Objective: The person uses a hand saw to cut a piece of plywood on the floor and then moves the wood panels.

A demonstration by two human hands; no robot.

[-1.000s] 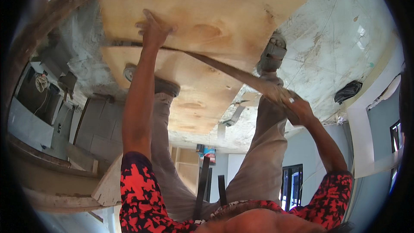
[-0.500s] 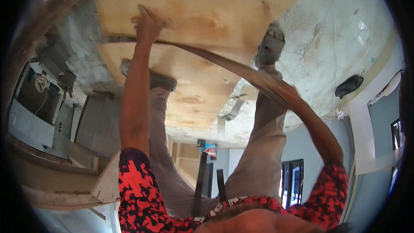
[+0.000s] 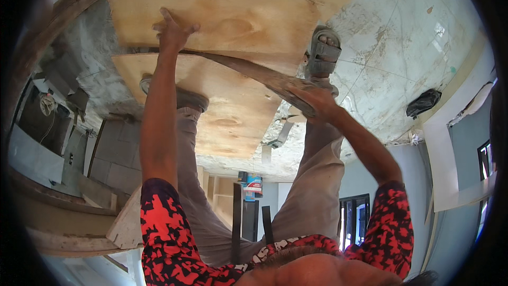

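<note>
Before me, the handsaw is slanting between the upper plywood panel and the lower panel, its tip pointing toward 10 o'clock. The right hand is gripping its wide end, toward 4, seemingly the best hold, though knuckles are hiding details. The saw is looking light and springy; the left hand's fingers are splaying over stiff-looking plywood at 11.

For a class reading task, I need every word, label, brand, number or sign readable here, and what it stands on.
None can be read.
Red-and-blue container: any lettering is too small.
Saw: no lettering can be made out.
Far board, near board: no lettering can be made out.
</note>
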